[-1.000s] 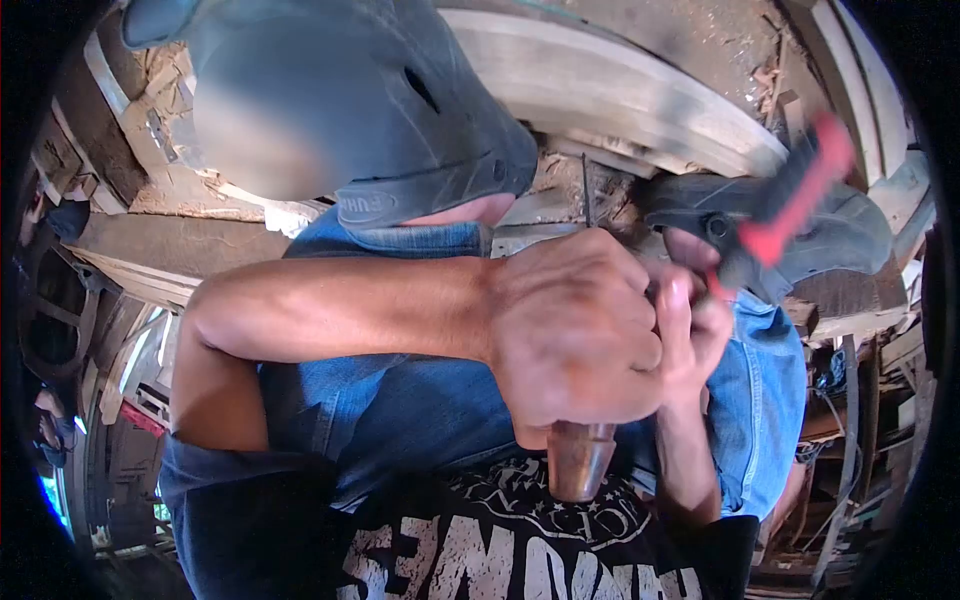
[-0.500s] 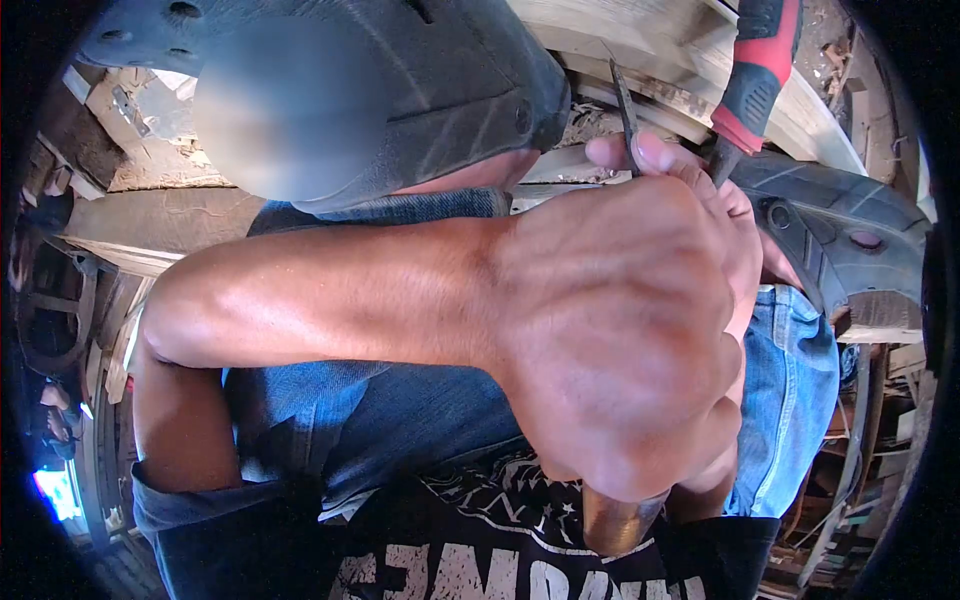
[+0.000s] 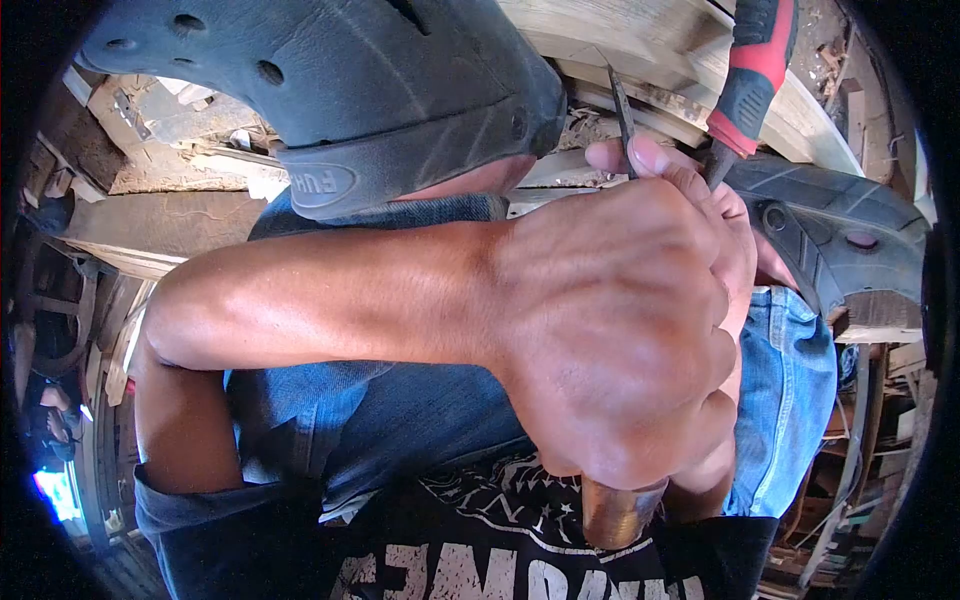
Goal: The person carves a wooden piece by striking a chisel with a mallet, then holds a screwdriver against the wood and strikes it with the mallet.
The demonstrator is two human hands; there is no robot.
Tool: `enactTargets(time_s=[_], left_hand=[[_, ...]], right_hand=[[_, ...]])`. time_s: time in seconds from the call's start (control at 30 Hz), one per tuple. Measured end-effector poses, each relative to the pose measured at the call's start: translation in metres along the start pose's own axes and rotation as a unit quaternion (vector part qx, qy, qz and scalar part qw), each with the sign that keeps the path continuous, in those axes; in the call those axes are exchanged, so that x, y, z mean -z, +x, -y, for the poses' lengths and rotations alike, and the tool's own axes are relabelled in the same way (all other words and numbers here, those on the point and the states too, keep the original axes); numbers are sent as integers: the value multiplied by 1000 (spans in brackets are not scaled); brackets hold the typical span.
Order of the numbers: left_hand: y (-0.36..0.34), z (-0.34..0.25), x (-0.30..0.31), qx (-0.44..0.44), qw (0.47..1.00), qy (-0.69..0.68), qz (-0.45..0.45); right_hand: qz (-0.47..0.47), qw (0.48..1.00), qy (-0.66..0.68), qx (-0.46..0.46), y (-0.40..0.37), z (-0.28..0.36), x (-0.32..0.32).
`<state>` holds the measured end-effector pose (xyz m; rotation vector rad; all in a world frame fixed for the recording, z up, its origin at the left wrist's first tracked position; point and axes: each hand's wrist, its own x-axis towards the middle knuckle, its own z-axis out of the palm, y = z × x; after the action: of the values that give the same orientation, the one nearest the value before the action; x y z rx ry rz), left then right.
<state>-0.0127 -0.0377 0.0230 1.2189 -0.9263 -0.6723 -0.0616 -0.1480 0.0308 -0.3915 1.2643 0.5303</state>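
– Tools: where, and what's holding them?
– Two. One brown-handled tool [image 3: 621,523], butt end sticking out below the left grip [image 3: 620,320], over the shirt [image 3: 270,555]. One red-and-black tool [image 3: 758,75], up and to the right, shaft [image 3: 717,167] running down to the right grip [image 3: 737,245].
– Grip state?
– Left: fist clenched round the brown one. Right: mostly hidden behind the left. Visible fingers curl at the red-and-black shaft, so I read it as held there; exact contact not visible.
– Dark blade [image 3: 622,105]?
– Point away from the body, between two right fingertips. Lines up with the brown handle, so probably the same tool. Join is covered.
– Handling?
– Judgement only: both stiff, fairly light. Brown handle looks smooth, could twist in a damp palm; full fist on the thick part. Red-and-black handle looks ribbed, good purchase; take it there rather than on the shaft. Blade is thin, side load might snap it. Mind the point.
– Pose?
– Left elbow out wide, forearm [image 3: 340,300] across the lap over the jeans [image 3: 790,380], back of hand to camera. Right comes up from beneath, fingers reaching out between the clogs [image 3: 420,110]. Hands overlap in view; touching or not, can't tell.
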Motion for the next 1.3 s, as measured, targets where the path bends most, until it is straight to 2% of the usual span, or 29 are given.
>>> enactTargets(time_s=[0.1, 0.2, 0.27, 0.5, 0.57, 0.7, 0.77, 0.83, 0.97, 1.07, 1.13, 1.23, 1.3], left_hand=[[-4, -2, 2, -4, 1000, 3, 5], [-6, -3, 3, -8, 1000, 6, 8], [-6, -2, 4, -8, 1000, 7, 9], [-8, -3, 9, -20, 999, 16, 19], [-9, -5, 10, -23, 999, 21, 23], [-11, -6, 10, -36, 999, 29, 27], [-10, 1, 4, -48, 998, 28, 27], [-4, 5, -15, -77, 979, 42, -186], [-9, 4, -16, -77, 985, 38, -150], [-9, 4, -15, -70, 982, 45, -171], [-11, 3, -4, -57, 995, 24, -73], [-10, 4, -11, -67, 990, 37, -115], [-9, 5, -12, -72, 990, 40, -110]], right_hand=[[33, 999, -18, 37, 7, -12, 14], [14, 999, -16, 26, 8, -10, 3], [-45, 999, -12, -5, -1, 2, -8], [1, 1000, 8, -5, 3, -2, 2], [27, 998, -29, 46, 7, -10, 11], [28, 998, -38, 47, 7, -8, 6], [-35, 991, -123, 23, -3, 3, -4], [-58, 989, -130, 28, -1, 0, -6], [-45, 992, -119, 7, 0, -1, 0], [-21, 993, -116, 31, 1, -3, 0], [-32, 992, -117, 44, 0, -4, -3], [-16, 992, -113, 51, 1, -5, 1], [-8, 993, -107, 53, 2, -7, 3]])
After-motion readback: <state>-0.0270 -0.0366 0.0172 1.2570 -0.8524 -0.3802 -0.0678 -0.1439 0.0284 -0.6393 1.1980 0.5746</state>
